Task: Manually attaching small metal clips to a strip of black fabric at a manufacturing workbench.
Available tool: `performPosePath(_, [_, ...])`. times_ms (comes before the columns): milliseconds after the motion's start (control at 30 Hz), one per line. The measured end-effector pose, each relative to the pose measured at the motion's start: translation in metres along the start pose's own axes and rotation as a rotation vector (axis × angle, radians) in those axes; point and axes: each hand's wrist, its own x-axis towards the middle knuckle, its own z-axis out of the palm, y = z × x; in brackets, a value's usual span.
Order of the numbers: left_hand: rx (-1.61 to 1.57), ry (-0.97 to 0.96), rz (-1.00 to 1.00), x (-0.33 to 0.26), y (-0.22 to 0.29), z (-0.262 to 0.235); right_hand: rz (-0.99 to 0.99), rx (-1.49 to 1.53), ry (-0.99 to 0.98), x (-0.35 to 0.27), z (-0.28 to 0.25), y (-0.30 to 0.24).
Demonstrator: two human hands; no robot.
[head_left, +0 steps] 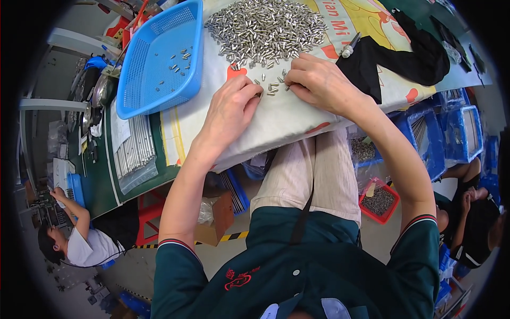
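Both of my hands rest over a pale printed cloth, near several loose, small silvery metal pins. My left hand is closed, its thumb and forefinger pinched at a small metal pin that is mostly hidden by the fingertips. Across from it, my right hand also makes a pinch, with a small metal pin showing at its fingertips. Beyond the hands lies a large heap of similar metal pins. To the left, a blue plastic basket has a few pins scattered on its floor.
On the right of the cloth lie a black fabric piece and a dark-tipped tool. Bundled metal rods sit at left. Below are a red bin of parts and blue crates. Other people sit at both sides.
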Motion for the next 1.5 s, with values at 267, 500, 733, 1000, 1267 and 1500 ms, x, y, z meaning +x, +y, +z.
performPosePath(267, [0.064, 0.039, -0.043, -0.005, -0.002, -0.001, -0.045, -0.057, -0.044, 0.006, -0.002, -0.006])
performPosePath(500, [0.080, 0.071, -0.073, -0.010, 0.001, -0.002, -0.047, -0.137, -0.029, 0.008, 0.000, -0.014])
performPosePath(733, [-0.074, 0.112, -0.200, -0.009, 0.006, -0.008, -0.031, -0.149, 0.006, 0.006, 0.006, -0.016])
performPosePath(1000, [0.034, 0.094, 0.005, -0.003, -0.002, -0.006, 0.082, -0.071, 0.034, 0.017, 0.010, -0.035])
performPosePath(1267, [0.063, -0.020, 0.181, 0.000, -0.014, 0.001, 0.152, -0.095, -0.090, 0.025, 0.018, -0.037])
performPosePath(1500, [0.248, -0.034, 0.240, 0.008, -0.009, 0.002, 0.110, -0.193, -0.016, 0.018, 0.014, -0.039])
